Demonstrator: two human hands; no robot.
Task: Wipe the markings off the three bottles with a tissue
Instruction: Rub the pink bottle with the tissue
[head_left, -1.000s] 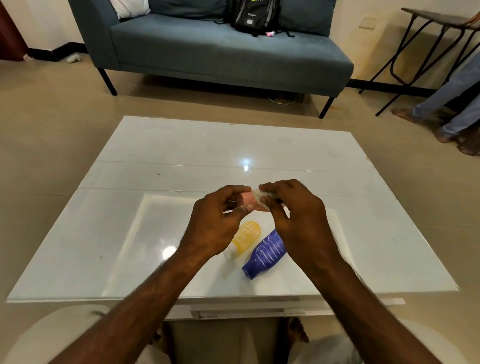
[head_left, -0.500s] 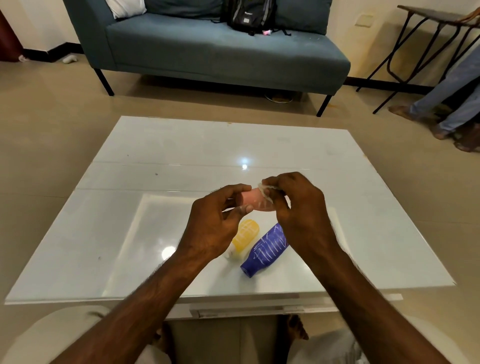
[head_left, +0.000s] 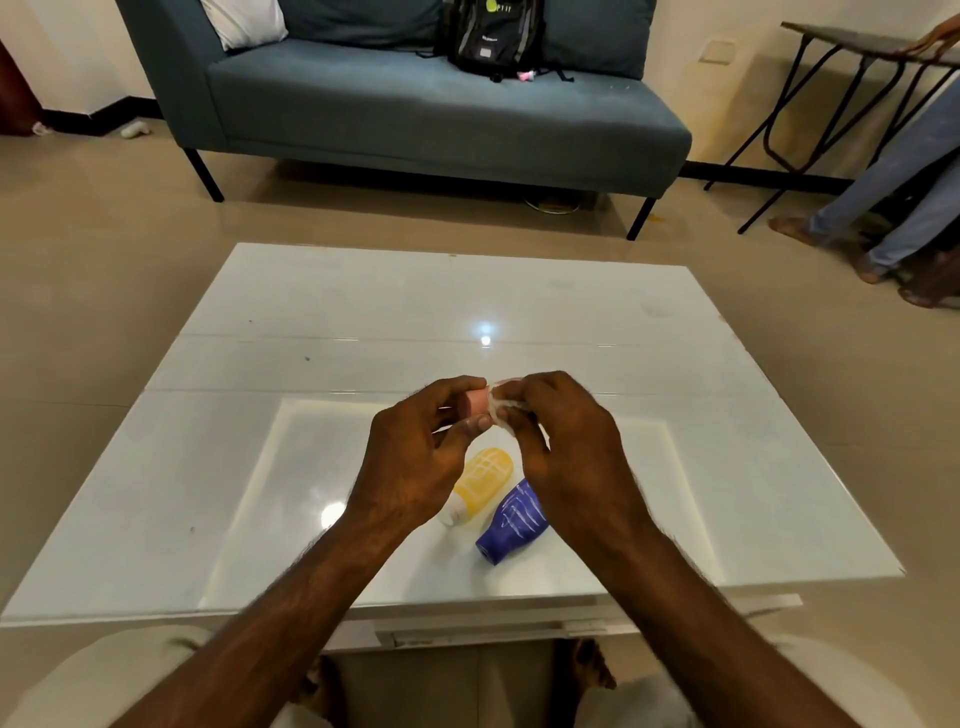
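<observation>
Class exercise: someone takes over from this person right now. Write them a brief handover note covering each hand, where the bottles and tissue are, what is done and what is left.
Left hand: grip on the pink bottle, held above the table.
Right hand: pinches the tissue against that bottle.
Yellow bottle and blue bottle lie side by side on the table, white markings on both.
Done: none visibly finished; the pink bottle is mostly hidden.
Left: finish pink, then wipe yellow and blue.

Gleaming glossy white, mirroring lamp spots: desk (head_left: 363, 364). Looking smooth, matt plastic: yellow bottle (head_left: 480, 483), blue bottle (head_left: 514, 522), pink bottle (head_left: 477, 402). Crumpling soft and papery: tissue (head_left: 501, 410). Showing woven cloth: sofa (head_left: 415, 114). Shining polished: floor (head_left: 104, 270).
</observation>
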